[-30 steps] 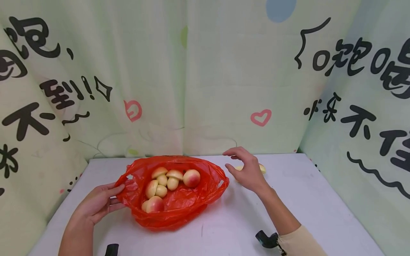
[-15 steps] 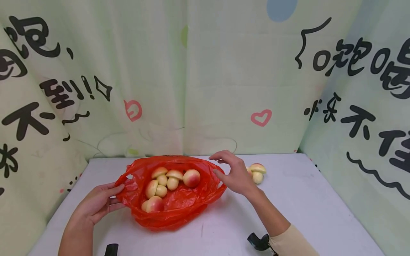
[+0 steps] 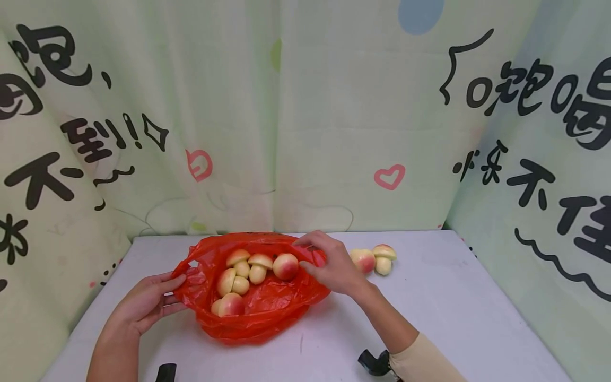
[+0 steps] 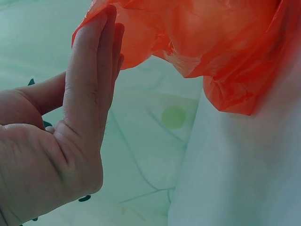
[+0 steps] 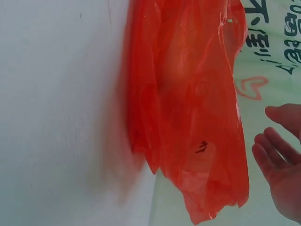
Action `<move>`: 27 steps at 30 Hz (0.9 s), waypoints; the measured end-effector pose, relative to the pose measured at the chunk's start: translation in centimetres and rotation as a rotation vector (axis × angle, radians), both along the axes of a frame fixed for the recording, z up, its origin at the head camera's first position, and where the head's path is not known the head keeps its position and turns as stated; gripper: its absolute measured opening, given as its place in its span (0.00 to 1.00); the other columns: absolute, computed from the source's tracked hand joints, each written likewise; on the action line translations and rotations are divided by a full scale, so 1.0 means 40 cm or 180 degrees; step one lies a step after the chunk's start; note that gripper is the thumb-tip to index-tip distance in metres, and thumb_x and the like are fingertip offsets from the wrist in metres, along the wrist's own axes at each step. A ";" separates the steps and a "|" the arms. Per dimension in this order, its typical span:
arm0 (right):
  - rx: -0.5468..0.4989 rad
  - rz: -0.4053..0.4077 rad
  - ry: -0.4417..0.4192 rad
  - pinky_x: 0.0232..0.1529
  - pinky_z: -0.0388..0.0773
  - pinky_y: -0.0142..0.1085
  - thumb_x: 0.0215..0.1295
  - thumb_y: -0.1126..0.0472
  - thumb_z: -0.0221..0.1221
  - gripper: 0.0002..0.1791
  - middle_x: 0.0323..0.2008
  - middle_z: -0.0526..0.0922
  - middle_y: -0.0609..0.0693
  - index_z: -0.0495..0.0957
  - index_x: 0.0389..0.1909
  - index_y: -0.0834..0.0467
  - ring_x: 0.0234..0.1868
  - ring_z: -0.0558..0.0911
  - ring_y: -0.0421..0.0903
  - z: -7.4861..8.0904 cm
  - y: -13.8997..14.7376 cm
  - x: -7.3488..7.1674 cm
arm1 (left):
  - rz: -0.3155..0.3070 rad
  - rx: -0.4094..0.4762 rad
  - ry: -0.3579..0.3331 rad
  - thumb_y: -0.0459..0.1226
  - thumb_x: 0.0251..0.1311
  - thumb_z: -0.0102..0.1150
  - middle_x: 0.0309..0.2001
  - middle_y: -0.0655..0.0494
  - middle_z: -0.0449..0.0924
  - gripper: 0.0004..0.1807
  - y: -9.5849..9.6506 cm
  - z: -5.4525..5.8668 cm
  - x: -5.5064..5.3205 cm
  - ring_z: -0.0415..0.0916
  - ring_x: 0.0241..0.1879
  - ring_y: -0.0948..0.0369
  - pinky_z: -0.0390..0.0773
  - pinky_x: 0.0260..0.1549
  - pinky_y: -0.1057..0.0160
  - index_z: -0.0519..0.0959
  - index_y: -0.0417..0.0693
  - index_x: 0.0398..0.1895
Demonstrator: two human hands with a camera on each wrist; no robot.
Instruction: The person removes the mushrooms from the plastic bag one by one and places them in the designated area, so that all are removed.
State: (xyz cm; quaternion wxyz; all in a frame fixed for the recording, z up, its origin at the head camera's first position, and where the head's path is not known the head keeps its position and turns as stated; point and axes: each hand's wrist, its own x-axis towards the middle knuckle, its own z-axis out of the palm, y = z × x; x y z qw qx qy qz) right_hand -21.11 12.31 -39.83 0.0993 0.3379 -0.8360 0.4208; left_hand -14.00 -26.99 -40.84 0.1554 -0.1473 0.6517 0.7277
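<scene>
A red plastic bag (image 3: 267,313) lies on the table, its mouth spread wide toward the head camera. Inside sit several toy mushrooms (image 3: 258,268) with cream stems and red-yellow caps; one shows only its round cap (image 3: 285,266). My left hand (image 3: 148,300) pinches the bag's left edge between thumb and fingers; in the left wrist view its long fingers (image 4: 84,70) lie straight against the plastic. Over the bag's right side hovers my right hand (image 3: 329,262), thumb and fingers spread. The right wrist view shows that hand (image 5: 282,160) apart from the plastic, holding nothing.
Two more toy mushrooms (image 3: 383,259) lie on the white table (image 3: 453,297) right of the bag, one partly behind my right hand. Printed curtains (image 3: 324,106) close off the back and both sides. A black wrist device (image 3: 374,362) sits by my right sleeve.
My right hand has moved left from beside the table mushrooms to over the bag's right edge, uncovering them. That edge has shifted slightly inward. The left hand stays put.
</scene>
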 end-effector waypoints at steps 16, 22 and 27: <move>0.0219 0.0316 -0.0154 0.57 0.86 0.47 0.65 0.68 0.67 0.19 0.55 0.85 0.48 0.82 0.56 0.51 0.58 0.82 0.46 0.000 -0.085 0.013 | 0.0035 -0.0008 -0.0024 0.43 0.78 0.54 0.43 0.61 0.88 0.37 0.002 -0.003 0.001 0.90 0.43 0.57 0.89 0.47 0.55 0.54 0.36 0.81; 0.0304 0.0481 -0.0245 0.57 0.86 0.45 0.67 0.66 0.67 0.20 0.57 0.83 0.50 0.81 0.58 0.52 0.57 0.83 0.49 -0.001 -0.119 0.018 | 0.0041 -0.0010 -0.0019 0.43 0.78 0.54 0.43 0.60 0.88 0.37 0.002 -0.001 0.000 0.90 0.43 0.57 0.89 0.47 0.55 0.55 0.36 0.81; 0.0372 0.0576 -0.0281 0.59 0.85 0.41 0.67 0.65 0.68 0.21 0.57 0.83 0.46 0.81 0.59 0.49 0.58 0.83 0.49 -0.006 -0.149 0.021 | 0.0034 -0.0020 -0.0015 0.43 0.78 0.54 0.43 0.60 0.88 0.37 0.002 0.001 0.000 0.90 0.43 0.57 0.89 0.47 0.55 0.55 0.36 0.81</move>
